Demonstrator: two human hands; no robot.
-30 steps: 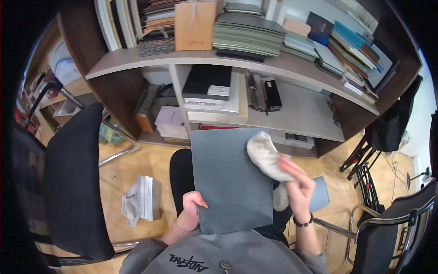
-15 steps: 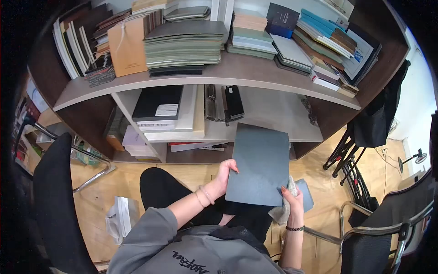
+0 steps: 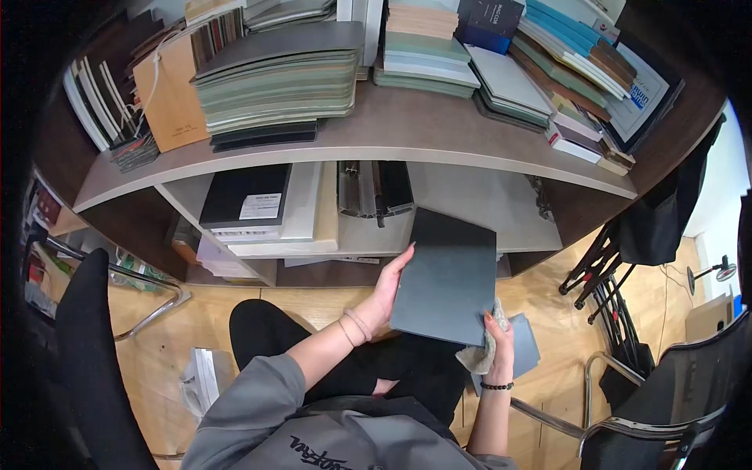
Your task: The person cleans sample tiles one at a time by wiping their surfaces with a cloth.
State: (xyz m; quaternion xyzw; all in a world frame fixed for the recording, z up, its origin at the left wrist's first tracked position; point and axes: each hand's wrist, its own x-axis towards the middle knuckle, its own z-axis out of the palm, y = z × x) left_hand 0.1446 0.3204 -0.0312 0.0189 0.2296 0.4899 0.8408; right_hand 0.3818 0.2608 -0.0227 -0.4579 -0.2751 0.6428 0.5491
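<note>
Lap: black trousers (image 3: 345,372), knees spread beneath the work.
Right hand (image 3: 501,346): closed on a pale cloth (image 3: 475,359), against the near right corner of a grey board (image 3: 445,278).
Left hand (image 3: 384,291): grips the board's left edge, thumb along it; fingers underneath are hidden.
Board's place: held above the lap, between both hands.
Board's long axis: runs away from the body, far end veering slightly right.
Far edge: overlaps the middle shelf (image 3: 486,200) in view; whether they touch, I cannot tell.
Right side: a second board (image 3: 523,346) lies low, just beside the right hand.
Room ahead: a strip of floor (image 3: 313,301) between left knee and bookcase (image 3: 439,121).
</note>
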